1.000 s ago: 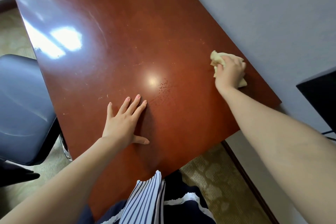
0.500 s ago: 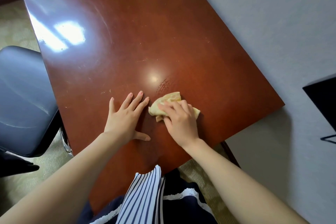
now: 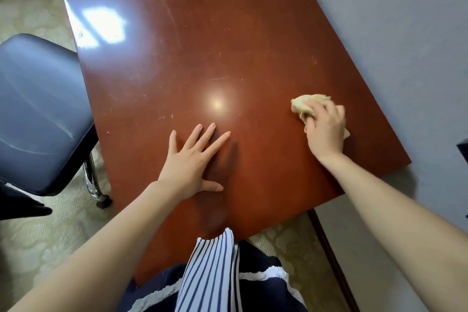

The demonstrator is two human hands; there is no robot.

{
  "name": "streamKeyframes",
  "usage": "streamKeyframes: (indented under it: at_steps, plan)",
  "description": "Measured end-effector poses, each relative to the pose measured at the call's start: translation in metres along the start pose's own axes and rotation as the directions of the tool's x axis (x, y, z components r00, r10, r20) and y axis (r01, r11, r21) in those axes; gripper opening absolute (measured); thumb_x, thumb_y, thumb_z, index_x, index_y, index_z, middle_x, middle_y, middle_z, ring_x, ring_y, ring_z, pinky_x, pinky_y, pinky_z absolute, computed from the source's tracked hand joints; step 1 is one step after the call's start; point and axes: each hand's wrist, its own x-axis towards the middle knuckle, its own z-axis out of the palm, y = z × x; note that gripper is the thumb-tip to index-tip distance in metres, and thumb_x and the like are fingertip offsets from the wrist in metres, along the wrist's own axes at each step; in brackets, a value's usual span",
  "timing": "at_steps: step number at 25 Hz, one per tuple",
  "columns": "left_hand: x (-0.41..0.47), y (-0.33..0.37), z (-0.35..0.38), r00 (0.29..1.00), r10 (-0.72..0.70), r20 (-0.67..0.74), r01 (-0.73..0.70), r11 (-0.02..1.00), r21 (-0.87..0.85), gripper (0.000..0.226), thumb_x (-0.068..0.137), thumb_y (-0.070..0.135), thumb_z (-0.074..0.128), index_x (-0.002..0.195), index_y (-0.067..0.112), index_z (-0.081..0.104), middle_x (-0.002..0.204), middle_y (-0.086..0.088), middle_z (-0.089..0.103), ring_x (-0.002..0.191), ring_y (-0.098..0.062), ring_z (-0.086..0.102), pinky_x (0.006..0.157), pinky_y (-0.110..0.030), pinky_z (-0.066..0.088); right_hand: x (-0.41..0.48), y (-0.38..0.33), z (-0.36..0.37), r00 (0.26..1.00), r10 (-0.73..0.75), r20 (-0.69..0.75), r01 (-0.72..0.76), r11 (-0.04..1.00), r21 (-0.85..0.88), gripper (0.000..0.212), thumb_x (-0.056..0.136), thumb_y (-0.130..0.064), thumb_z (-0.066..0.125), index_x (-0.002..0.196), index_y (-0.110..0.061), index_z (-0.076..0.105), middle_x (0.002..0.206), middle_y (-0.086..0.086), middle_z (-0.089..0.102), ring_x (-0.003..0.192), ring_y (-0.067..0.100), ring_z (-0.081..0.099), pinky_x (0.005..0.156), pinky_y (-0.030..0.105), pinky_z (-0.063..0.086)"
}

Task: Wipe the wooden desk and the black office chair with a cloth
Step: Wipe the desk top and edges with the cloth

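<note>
The reddish-brown wooden desk (image 3: 202,45) fills the middle of the view, glossy with fine scratches and light reflections. My left hand (image 3: 192,162) lies flat on it near the front edge, fingers spread and straight. My right hand (image 3: 325,132) grips a crumpled pale-yellow cloth (image 3: 304,105) and holds it against the desk near the right edge. Most of the cloth is under my fingers. The black office chair (image 3: 38,114) stands to the left of the desk, its padded seat showing.
A grey wall (image 3: 405,33) runs along the desk's right side. Patterned beige carpet (image 3: 50,235) covers the floor. A chrome chair leg (image 3: 92,180) sits close to the desk's left edge. A dark object (image 3: 463,149) shows at the right border.
My right hand has swept the cloth from beside my left hand back out to the right side of the desk. My left hand has stayed flat in place.
</note>
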Motion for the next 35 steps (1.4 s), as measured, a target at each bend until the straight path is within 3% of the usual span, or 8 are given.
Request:
streamKeyframes:
  at_steps: [7, 11, 15, 18, 22, 26, 29, 35]
  plan:
    - [-0.041, -0.042, 0.015, 0.958, -0.245, -0.147, 0.229, 0.966, -0.122, 0.125, 0.061, 0.073, 0.065, 0.14, 0.039, -0.025, 0.159, 0.004, -0.012, 0.147, -0.026, -0.008, 0.112, -0.058, 0.002, 0.05, -0.064, 0.036, 0.956, 0.287, -0.055, -0.286, 0.958, 0.027, 0.025, 0.091, -0.01, 0.052, 0.111, -0.019, 0.063, 0.122, 0.004, 0.056, 0.116, 0.028, 0.041, 0.091, 0.039, 0.035]
    - [-0.069, -0.064, 0.023, 0.88, -0.466, -0.097, 0.447, 0.879, -0.168, 0.128, 0.057, 0.075, 0.066, 0.148, 0.033, -0.014, 0.159, -0.002, -0.013, 0.146, -0.032, -0.005, 0.111, -0.061, 0.002, 0.016, -0.123, 0.06, 0.997, 0.06, 0.052, -0.061, 0.997, 0.035, 0.026, 0.087, -0.01, 0.054, 0.111, -0.016, 0.064, 0.118, 0.006, 0.058, 0.114, 0.03, 0.041, 0.09, 0.038, 0.033]
    - [-0.085, -0.069, 0.029, 0.753, -0.658, 0.021, 0.632, 0.713, -0.305, 0.138, 0.053, 0.076, 0.069, 0.148, 0.029, -0.019, 0.158, -0.008, -0.015, 0.145, -0.036, -0.002, 0.112, -0.06, 0.004, -0.043, -0.17, 0.07, 0.969, -0.212, 0.13, 0.199, 0.975, 0.102, 0.029, 0.083, -0.008, 0.056, 0.109, -0.018, 0.065, 0.106, 0.005, 0.06, 0.103, 0.029, 0.045, 0.084, 0.037, 0.032]
    - [-0.089, -0.067, 0.034, 0.692, -0.718, 0.07, 0.686, 0.625, -0.372, 0.142, 0.052, 0.076, 0.07, 0.149, 0.018, -0.017, 0.159, -0.006, -0.013, 0.146, -0.033, 0.001, 0.112, -0.061, 0.006, -0.08, -0.179, 0.066, 0.883, -0.432, 0.186, 0.397, 0.896, 0.198, 0.026, 0.081, -0.007, 0.06, 0.104, -0.016, 0.066, 0.097, 0.004, 0.061, 0.094, 0.03, 0.049, 0.078, 0.037, 0.034]
    - [-0.091, -0.065, 0.038, 0.683, -0.725, 0.089, 0.691, 0.601, -0.401, 0.141, 0.054, 0.075, 0.069, 0.15, 0.014, -0.014, 0.16, -0.001, -0.011, 0.146, -0.029, 0.004, 0.111, -0.061, 0.007, -0.112, -0.155, 0.049, 0.719, -0.657, 0.228, 0.592, 0.75, 0.296, 0.035, 0.072, -0.002, 0.071, 0.104, -0.015, 0.07, 0.097, 0.003, 0.065, 0.086, 0.031, 0.056, 0.074, 0.039, 0.042]
    - [-0.091, -0.067, 0.039, 0.685, -0.726, 0.066, 0.685, 0.61, -0.398, 0.14, 0.053, 0.076, 0.069, 0.15, 0.013, -0.011, 0.16, -0.002, -0.007, 0.145, -0.03, 0.009, 0.111, -0.06, 0.011, -0.118, -0.104, 0.029, 0.594, -0.769, 0.239, 0.693, 0.639, 0.333, 0.038, 0.072, -0.002, 0.073, 0.107, -0.015, 0.07, 0.103, 0.002, 0.068, 0.087, 0.026, 0.055, 0.074, 0.038, 0.045]
    - [-0.089, -0.065, 0.039, 0.681, -0.73, 0.052, 0.689, 0.616, -0.382, 0.14, 0.053, 0.075, 0.07, 0.151, 0.012, -0.008, 0.16, -0.003, -0.004, 0.144, -0.029, 0.013, 0.111, -0.059, 0.014, -0.099, -0.075, 0.019, 0.63, -0.742, 0.229, 0.687, 0.67, 0.28, 0.04, 0.07, 0.002, 0.074, 0.107, -0.013, 0.071, 0.104, 0.004, 0.068, 0.084, 0.028, 0.056, 0.072, 0.038, 0.045]
    - [-0.086, -0.062, 0.033, 0.669, -0.738, 0.091, 0.702, 0.586, -0.405, 0.14, 0.054, 0.069, 0.075, 0.15, 0.012, -0.01, 0.16, -0.004, -0.009, 0.146, -0.028, 0.009, 0.112, -0.059, 0.009, -0.026, -0.063, 0.024, 0.81, -0.552, 0.2, 0.528, 0.834, 0.16, 0.041, 0.068, 0.012, 0.07, 0.106, -0.005, 0.071, 0.104, 0.015, 0.065, 0.088, 0.04, 0.054, 0.08, 0.049, 0.048]
